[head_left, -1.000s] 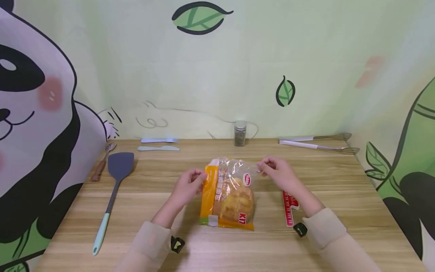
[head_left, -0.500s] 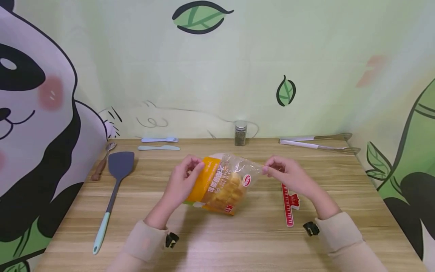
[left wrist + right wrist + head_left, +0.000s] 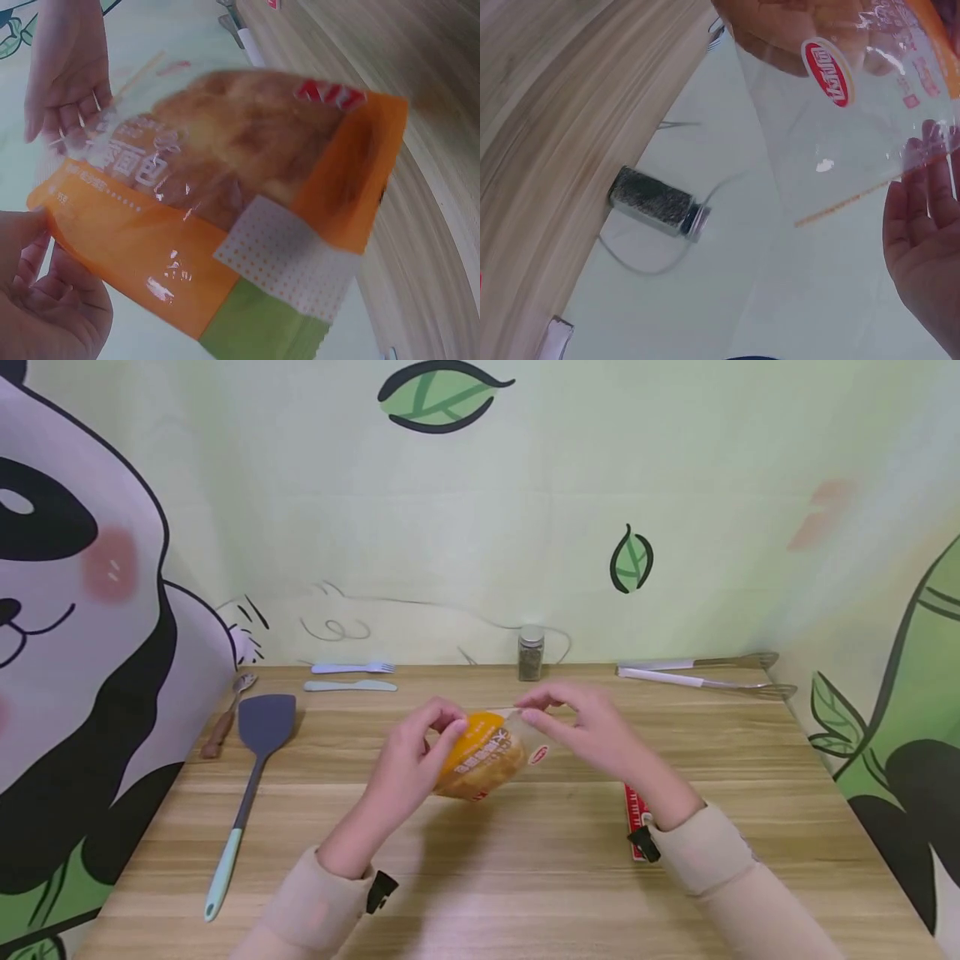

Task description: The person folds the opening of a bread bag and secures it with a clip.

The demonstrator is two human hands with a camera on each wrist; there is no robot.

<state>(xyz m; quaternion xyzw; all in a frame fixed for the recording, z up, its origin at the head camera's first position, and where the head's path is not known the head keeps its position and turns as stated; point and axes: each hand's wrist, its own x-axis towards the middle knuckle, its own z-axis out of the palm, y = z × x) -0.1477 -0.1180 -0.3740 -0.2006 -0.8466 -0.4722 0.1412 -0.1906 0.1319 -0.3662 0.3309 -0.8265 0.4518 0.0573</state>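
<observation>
The left hand (image 3: 408, 760) pinches the orange edge of the bread bag (image 3: 483, 758), its grip closed on the plastic between thumb and fingertips. The right hand (image 3: 592, 731) pinches the bag's clear top corner, just across from the left grip. The bag hangs tilted between both grips, lifted off the table (image 3: 525, 877), with the bread inside visible through the clear film. Just below the right wrist lies a red clip (image 3: 636, 810), partly hidden. Beyond both grips, near the wall, stands a small spice jar (image 3: 530, 653). Well to the left of the left grip lies a grey spatula (image 3: 251, 777).
</observation>
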